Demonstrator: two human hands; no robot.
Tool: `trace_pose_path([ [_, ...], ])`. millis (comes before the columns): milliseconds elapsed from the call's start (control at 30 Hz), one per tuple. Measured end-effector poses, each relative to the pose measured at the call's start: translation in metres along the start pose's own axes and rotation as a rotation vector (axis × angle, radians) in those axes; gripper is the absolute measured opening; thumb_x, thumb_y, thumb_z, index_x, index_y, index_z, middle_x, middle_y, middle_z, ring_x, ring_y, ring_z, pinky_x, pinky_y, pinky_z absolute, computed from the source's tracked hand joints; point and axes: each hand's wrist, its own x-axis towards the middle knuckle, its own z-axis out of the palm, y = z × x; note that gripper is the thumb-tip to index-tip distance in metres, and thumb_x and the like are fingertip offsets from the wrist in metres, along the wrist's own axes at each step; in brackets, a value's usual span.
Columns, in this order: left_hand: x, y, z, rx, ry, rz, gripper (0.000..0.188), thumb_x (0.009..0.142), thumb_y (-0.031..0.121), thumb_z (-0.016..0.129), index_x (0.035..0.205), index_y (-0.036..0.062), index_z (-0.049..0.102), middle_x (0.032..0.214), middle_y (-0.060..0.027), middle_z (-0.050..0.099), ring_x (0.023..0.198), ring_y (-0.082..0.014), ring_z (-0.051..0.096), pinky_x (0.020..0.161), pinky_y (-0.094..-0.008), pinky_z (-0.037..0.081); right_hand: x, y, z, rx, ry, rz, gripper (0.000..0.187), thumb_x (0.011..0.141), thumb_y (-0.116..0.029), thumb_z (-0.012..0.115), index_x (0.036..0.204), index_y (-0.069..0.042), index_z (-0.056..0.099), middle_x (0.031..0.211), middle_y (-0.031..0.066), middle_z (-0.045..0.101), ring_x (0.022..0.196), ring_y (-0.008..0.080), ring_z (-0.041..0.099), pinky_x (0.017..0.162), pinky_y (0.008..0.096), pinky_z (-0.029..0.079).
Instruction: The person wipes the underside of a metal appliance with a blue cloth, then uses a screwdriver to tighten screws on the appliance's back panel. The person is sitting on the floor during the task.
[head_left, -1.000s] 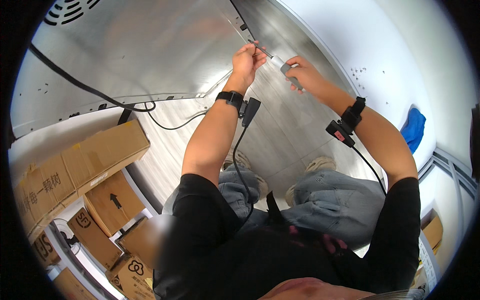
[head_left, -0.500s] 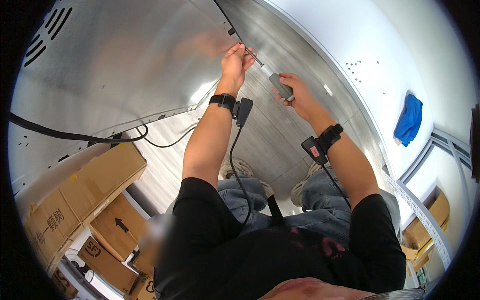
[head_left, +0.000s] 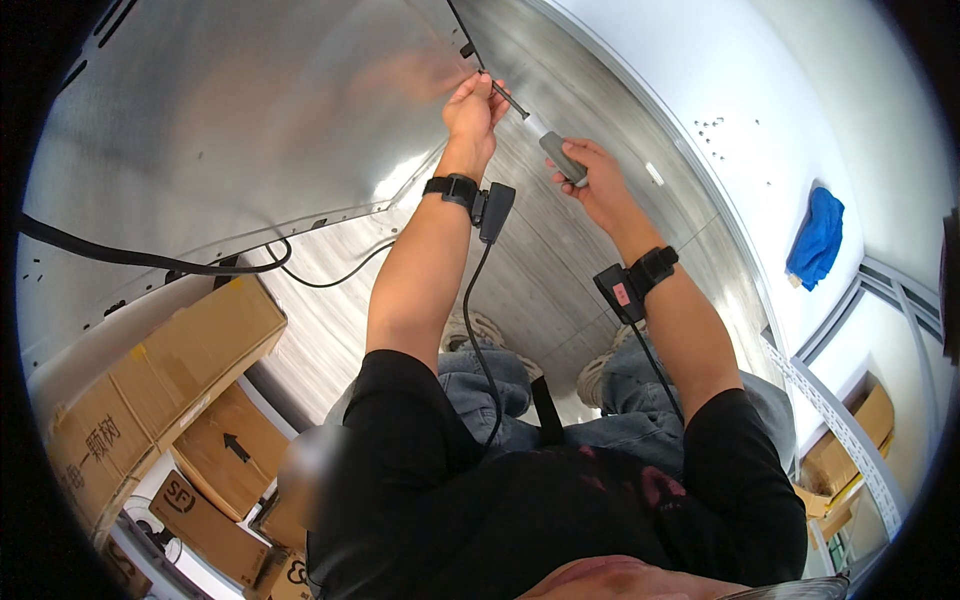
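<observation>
My right hand (head_left: 593,178) is wrapped round the grey handle of a screwdriver (head_left: 563,158), which looks like a powered one. Its light front end leads into a thin dark shaft that slants up and left to the edge of a large brushed-metal cabinet (head_left: 270,130). There, my left hand (head_left: 474,112) is closed in a pinch around the shaft's far end, next to the panel edge. The fingers hide the tip and any screw under it. A small black fitting (head_left: 467,49) sits on the cabinet edge just beyond my left fingertips.
A thick black cable (head_left: 150,262) runs along the cabinet's lower side. Cardboard boxes (head_left: 200,335) are stacked at the lower left. On the right, a white surface (head_left: 740,180) carries scattered small screws (head_left: 712,135) and a blue cloth (head_left: 818,238). Cables hang from both wrist straps.
Both hands and the screwdriver sit slightly higher in the picture, and the view has shifted a little. Both grips look the same.
</observation>
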Motion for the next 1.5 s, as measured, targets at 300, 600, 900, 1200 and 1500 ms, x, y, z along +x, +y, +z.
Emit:
trace_pose_path([
  [300, -0.004, 0.002, 0.001, 0.034, 0.018, 0.022, 0.012, 0.093, 0.012, 0.058, 0.103, 0.0062, 0.057, 0.087, -0.0069, 0.065, 0.071, -0.0141, 0.063, 0.057, -0.0243, 0.053, 0.000, 0.001, 0.002, 0.023, -0.025, 0.015, 0.028, 0.093, -0.021, 0.053, 0.115, -0.004, 0.052, 0.093, 0.0095, 0.061, 0.069, 0.0132, 0.054, 0.063, 0.0265, 0.044],
  [600, -0.006, 0.002, 0.003, 0.057, 0.030, 0.047, 0.011, 0.092, 0.013, 0.058, 0.101, 0.0067, 0.054, 0.088, -0.0076, 0.065, 0.072, -0.0154, 0.064, 0.058, -0.0243, 0.053, 0.001, 0.002, -0.003, 0.048, -0.064, 0.002, 0.027, 0.094, -0.020, 0.051, 0.115, -0.003, 0.051, 0.093, 0.0096, 0.061, 0.069, 0.0129, 0.054, 0.061, 0.0257, 0.043],
  [900, -0.002, 0.001, 0.002, 0.052, 0.016, 0.045, 0.011, 0.093, 0.014, 0.058, 0.099, 0.0060, 0.054, 0.088, -0.0086, 0.065, 0.072, -0.0148, 0.064, 0.057, -0.0240, 0.054, 0.003, 0.001, -0.002, 0.066, -0.054, 0.013, 0.024, 0.093, -0.020, 0.052, 0.111, -0.004, 0.052, 0.091, 0.0099, 0.062, 0.067, 0.0128, 0.054, 0.058, 0.0251, 0.042],
  [1200, -0.006, 0.007, 0.009, 0.088, 0.065, 0.027, 0.012, 0.091, 0.011, 0.059, 0.099, 0.0048, 0.052, 0.089, -0.0094, 0.065, 0.071, -0.0162, 0.064, 0.056, -0.0244, 0.056, 0.009, 0.003, -0.004, 0.024, -0.021, 0.002, 0.023, 0.094, -0.021, 0.053, 0.110, -0.004, 0.054, 0.091, 0.0105, 0.063, 0.065, 0.0123, 0.054, 0.057, 0.0244, 0.042],
  [1500, -0.003, 0.007, 0.010, 0.076, 0.074, 0.023, 0.013, 0.091, 0.011, 0.060, 0.099, 0.0045, 0.053, 0.086, -0.0085, 0.064, 0.069, -0.0160, 0.063, 0.055, -0.0240, 0.055, 0.009, -0.005, -0.008, 0.069, -0.075, 0.045, 0.026, 0.095, -0.025, 0.052, 0.107, -0.002, 0.054, 0.091, 0.0122, 0.065, 0.063, 0.0104, 0.053, 0.054, 0.0222, 0.042],
])
